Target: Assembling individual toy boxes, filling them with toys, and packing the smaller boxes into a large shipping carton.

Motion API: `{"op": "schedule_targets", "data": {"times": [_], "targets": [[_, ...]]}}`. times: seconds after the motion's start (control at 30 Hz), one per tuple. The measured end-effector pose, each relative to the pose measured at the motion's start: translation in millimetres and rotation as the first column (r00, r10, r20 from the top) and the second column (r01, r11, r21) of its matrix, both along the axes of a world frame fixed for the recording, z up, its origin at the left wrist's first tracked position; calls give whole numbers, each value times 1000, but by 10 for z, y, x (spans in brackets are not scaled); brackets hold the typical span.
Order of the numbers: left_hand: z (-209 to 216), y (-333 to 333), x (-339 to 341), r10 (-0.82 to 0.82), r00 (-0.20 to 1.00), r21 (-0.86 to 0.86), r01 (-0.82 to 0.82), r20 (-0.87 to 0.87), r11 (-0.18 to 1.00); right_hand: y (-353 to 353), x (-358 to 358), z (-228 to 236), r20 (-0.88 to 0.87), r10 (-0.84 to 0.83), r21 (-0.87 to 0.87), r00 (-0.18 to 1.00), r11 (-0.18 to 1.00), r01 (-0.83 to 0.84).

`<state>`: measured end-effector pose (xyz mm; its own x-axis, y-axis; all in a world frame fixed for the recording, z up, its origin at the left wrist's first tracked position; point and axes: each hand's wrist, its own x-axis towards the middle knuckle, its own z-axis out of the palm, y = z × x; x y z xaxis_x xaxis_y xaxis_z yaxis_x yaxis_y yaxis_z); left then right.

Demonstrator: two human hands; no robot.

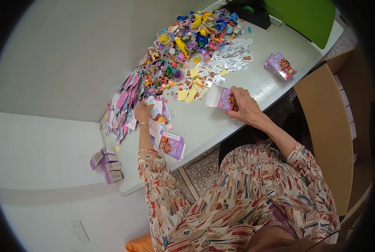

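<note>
Right hand: this hand (247, 106) has its fingers closed round a small purple box (223, 101), held over the worktop (200, 119) near its front edge, pale end flap sticking out to the left
Left hand: that one (143, 111) is over by the card heap, fingers bunched next to a pale blue-and-white piece (154, 109); honestly can't tell if it's pinched or just touched
By the left forearm: another purple carton (172, 146) lying on the worktop
Back of the worktop: big jumble of colourful trinkets (187, 40) against the wall, running down into a slumped pile of pink and purple cards (121, 107)
Middle: scattered white packets (233, 53), plus yellow cards (187, 95) nearer the hands
Far right: little stack of purple boxes (280, 67), near a big open cardboard box (326, 138) beside the worktop
Far left corner: a cluster of purple boxes (107, 166)
</note>
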<state>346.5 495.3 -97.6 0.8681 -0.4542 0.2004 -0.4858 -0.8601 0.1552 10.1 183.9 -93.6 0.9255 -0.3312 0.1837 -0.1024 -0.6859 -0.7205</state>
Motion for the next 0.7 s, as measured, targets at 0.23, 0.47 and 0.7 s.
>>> {"op": "schedule_targets", "data": {"times": [0.23, 0.47, 0.7], "targets": [[588, -432, -416, -111, 939, -622, -125, -326, 773, 122, 94, 47, -79, -33, -94, 996, 995, 26], [548, -1136, -1174, -318, 908, -672, 57, -273, 738, 171, 159, 104, -103, -51, -162, 993, 986, 33], [519, -1350, -1428, -423, 846, -881, -108, -325, 461, 184, 170, 97, -110, -63, -179, 992, 983, 43]]}}
